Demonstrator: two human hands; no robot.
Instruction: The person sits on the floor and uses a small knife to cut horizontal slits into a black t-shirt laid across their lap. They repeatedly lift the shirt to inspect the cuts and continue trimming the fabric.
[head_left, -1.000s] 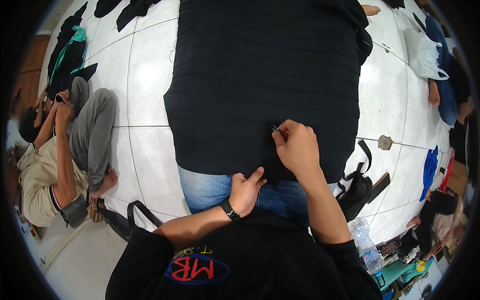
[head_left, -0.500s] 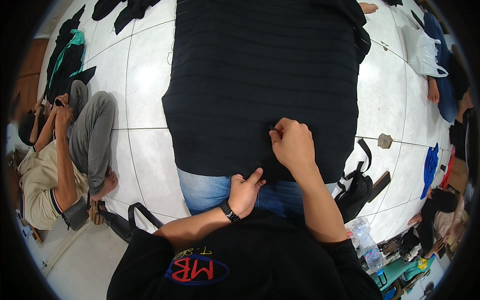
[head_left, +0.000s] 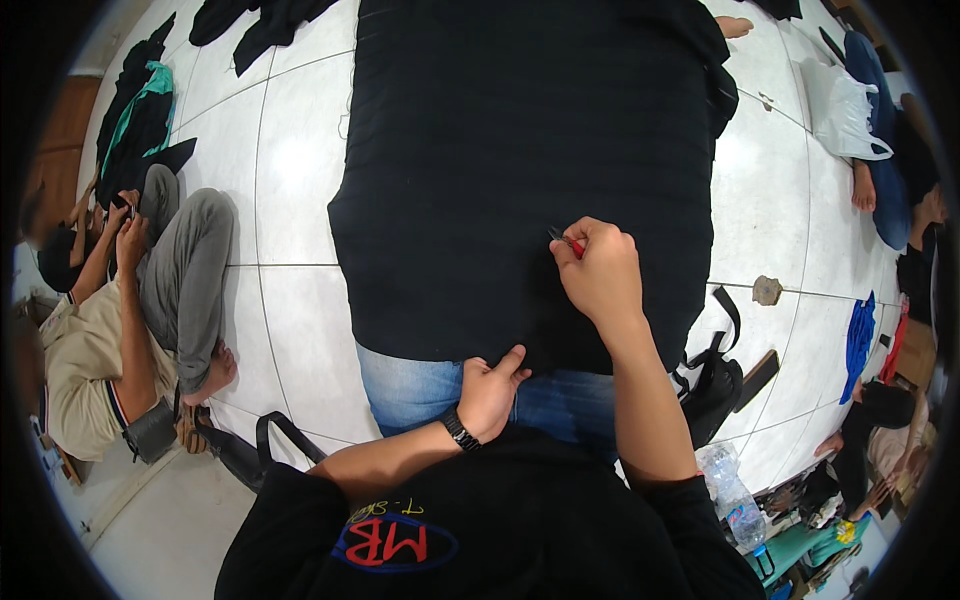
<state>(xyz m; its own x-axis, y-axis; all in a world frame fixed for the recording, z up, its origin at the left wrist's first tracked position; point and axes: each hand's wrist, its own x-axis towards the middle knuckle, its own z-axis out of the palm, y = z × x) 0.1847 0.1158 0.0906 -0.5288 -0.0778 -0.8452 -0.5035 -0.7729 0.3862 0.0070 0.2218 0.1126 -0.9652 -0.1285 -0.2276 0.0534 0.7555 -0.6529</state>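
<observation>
A wide black cloth (head_left: pixel 500 150) lies over my lap and stretches away from me. My left hand (head_left: pixel 490 393) is at its near edge, thumb on top of the fabric and the other fingers under the hem, pinching it. Above the cloth, right of the middle, my right hand (head_left: pixel 603 265) is closed round a small red-handled tool (head_left: pixel 576 247) with a dark, pointed tip. That tip points up and left, close to the fabric; whether it touches cannot be made out. Most of the tool is hidden by my fingers.
White floor tiles surround the cloth. On the left sits a person (head_left: pixel 110 330) in grey trousers. A black bag (head_left: pixel 710 385), a plastic bottle (head_left: pixel 735 500) and a stone-like lump (head_left: pixel 767 290) lie on the right. A white plastic bag (head_left: pixel 840 110) is at the far right.
My right hand has moved slightly up and right and turned, so the tool's red handle now shows. My left hand keeps its pinch on the cloth's edge.
</observation>
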